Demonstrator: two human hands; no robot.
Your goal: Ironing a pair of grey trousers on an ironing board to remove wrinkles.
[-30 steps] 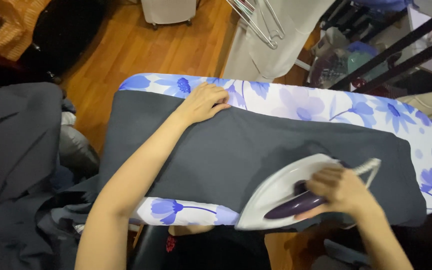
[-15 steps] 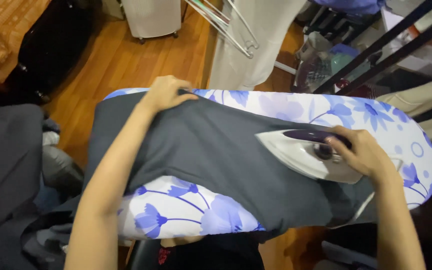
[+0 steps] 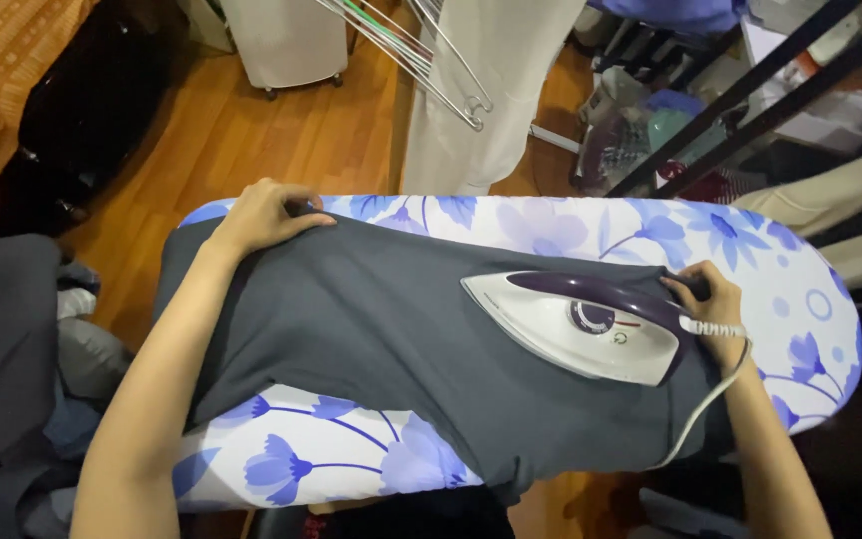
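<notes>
Ironing station seen from above. The long ironing board with a white cover printed in blue flowers spans the view over a wooden plank floor. A dark grey woven garment lies draped across the board's middle, its near edge hanging over the front. The white steam iron with a purple handle rests soleplate-down on the right part of the garment, tip pointing left, its white braided cord trailing off the near right edge. The left hand lies at the garment's far left edge, fingers curled and pinching the cloth. The right hand is closed round the rear end of the iron's handle.

Technique, as judged here: the left hand should keep the cloth taut while staying well apart from the soleplate; strokes should run toward the held edge so that no folds are pressed in, and the cord should be kept off the fabric.

No package or label is legible; a pale hanging garment on wire hangers and a dark metal rack stand behind the board.
</notes>
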